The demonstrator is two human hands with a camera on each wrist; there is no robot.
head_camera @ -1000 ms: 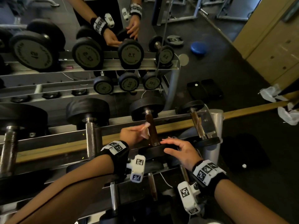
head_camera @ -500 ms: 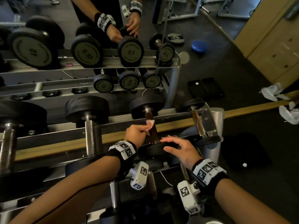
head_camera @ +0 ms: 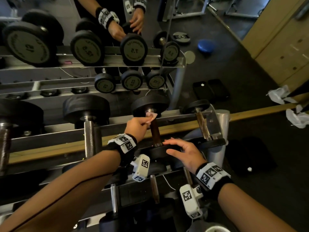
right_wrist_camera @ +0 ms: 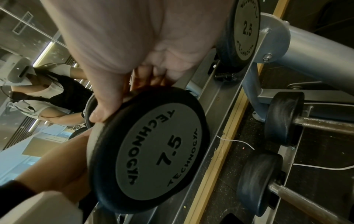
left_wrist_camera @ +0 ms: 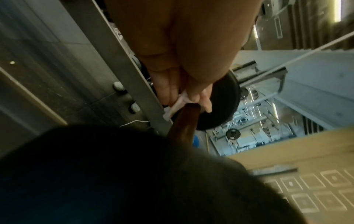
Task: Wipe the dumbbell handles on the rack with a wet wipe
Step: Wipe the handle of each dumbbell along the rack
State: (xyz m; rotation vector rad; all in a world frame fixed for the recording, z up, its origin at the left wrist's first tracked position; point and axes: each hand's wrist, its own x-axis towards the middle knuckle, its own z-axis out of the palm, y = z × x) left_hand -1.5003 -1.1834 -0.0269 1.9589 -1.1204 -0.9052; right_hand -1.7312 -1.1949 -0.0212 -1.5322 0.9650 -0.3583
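Note:
A 7.5 dumbbell lies on the top rail of the rack (head_camera: 50, 131), its brown handle (head_camera: 155, 133) pointing away from me. My left hand (head_camera: 147, 121) pinches a pale wet wipe (head_camera: 151, 116) against the far end of that handle, just under the far head (head_camera: 149, 104). The left wrist view shows the wipe (left_wrist_camera: 175, 106) folded between thumb and fingers at the handle (left_wrist_camera: 184, 121). My right hand (head_camera: 167, 147) grips the near head (head_camera: 157, 153). In the right wrist view its thumb (right_wrist_camera: 101, 106) lies on the rim of the near head (right_wrist_camera: 153, 151), with the fingers behind it.
A small 2.5 dumbbell (head_camera: 202, 124) lies to the right, a bigger chrome-handled one (head_camera: 89, 136) to the left. More dumbbells sit on the lower tier (head_camera: 154, 188). A mirror behind the rack repeats everything. Crumpled white wipes (head_camera: 279, 96) lie on the dark floor at right.
My left hand has slid the wipe along the brown handle away from me, up to the far head. The right hand has kept its hold on the near head.

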